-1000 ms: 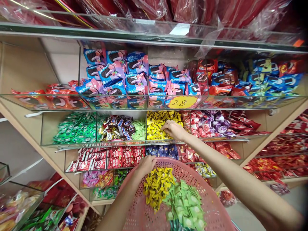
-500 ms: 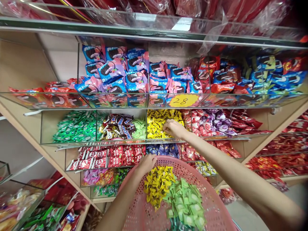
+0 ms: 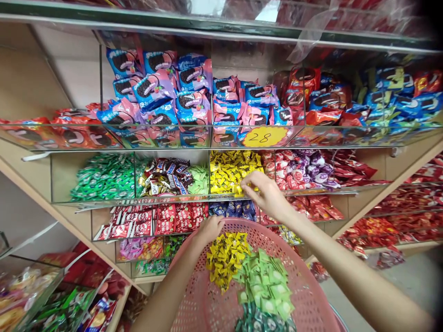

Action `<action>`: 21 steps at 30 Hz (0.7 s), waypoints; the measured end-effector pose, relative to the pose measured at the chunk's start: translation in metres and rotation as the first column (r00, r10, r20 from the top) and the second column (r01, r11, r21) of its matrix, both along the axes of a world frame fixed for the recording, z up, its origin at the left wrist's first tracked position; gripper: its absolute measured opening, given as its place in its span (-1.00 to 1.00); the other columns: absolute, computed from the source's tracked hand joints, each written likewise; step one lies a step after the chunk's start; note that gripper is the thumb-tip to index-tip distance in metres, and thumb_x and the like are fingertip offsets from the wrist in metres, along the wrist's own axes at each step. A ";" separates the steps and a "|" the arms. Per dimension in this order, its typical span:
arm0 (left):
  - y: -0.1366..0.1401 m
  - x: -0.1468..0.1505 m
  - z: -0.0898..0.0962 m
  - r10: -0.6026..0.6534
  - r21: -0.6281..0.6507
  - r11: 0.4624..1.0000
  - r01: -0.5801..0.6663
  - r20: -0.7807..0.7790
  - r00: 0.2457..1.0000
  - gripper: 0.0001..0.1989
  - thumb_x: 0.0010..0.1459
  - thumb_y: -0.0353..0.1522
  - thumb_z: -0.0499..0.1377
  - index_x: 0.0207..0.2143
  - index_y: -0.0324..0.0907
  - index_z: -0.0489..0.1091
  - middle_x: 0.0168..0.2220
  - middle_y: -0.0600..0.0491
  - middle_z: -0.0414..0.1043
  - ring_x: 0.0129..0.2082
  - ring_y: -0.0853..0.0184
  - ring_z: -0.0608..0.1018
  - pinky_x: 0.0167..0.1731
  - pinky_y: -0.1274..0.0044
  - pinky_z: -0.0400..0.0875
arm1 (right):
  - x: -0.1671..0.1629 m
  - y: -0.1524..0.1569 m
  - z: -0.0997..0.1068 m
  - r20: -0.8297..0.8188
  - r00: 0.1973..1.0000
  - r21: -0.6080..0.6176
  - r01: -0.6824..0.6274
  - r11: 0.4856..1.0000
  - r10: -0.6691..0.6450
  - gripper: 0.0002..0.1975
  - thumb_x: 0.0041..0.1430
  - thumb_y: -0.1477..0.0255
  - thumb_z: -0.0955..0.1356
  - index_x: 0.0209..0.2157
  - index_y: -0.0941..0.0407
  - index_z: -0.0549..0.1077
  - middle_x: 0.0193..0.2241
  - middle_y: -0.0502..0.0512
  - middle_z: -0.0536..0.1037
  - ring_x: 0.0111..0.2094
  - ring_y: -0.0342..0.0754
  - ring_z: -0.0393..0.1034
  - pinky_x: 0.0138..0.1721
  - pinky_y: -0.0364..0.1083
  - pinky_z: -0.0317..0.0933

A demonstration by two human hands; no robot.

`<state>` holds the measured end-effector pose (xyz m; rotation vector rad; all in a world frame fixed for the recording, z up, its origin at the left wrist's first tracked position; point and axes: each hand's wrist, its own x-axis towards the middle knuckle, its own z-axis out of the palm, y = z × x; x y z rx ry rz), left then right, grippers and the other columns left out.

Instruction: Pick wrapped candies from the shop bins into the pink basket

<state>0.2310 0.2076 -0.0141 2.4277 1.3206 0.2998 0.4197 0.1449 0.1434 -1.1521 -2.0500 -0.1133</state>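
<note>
A pink perforated plastic basket (image 3: 308, 281) is in front of me, with my left hand (image 3: 210, 229) closed over its far rim. Inside are a pile of yellow-wrapped candies (image 3: 226, 260), a heap of light green packets (image 3: 266, 281) and dark green packets (image 3: 261, 320) nearest me. My right hand (image 3: 265, 193) is just in front of the shelf bin of yellow-wrapped candies (image 3: 231, 168), beyond the basket's rim. Its fingers are curled together, with a bit of yellow wrapper showing at the tips; how many candies it holds is hidden.
Glass-fronted shelves rise ahead. Blue and pink cookie packs (image 3: 155, 90) fill the upper shelf, behind a yellow price tag (image 3: 266, 137) reading 28. Green candies (image 3: 104, 180), chocolate bars (image 3: 171, 170) and purple candies (image 3: 316, 168) share the middle shelf. Red packets (image 3: 180, 216) lie below.
My right hand has drawn back from the yellow candy bin, toward me and slightly right. My left hand keeps its hold on the basket rim. The view has shifted a little.
</note>
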 end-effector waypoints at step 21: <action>0.001 -0.002 -0.007 -0.010 0.023 1.000 0.010 0.010 1.000 -0.59 0.24 -0.23 -0.11 -0.01 -0.10 0.41 -0.04 -0.07 0.49 -0.07 0.16 0.52 -0.13 0.42 0.36 | -0.026 -0.041 -0.185 -0.157 0.985 -0.510 -0.145 0.848 0.073 -0.82 0.27 0.48 0.20 -0.42 0.11 0.34 -0.43 0.04 0.43 -0.38 -0.09 0.30 -0.33 -0.15 0.14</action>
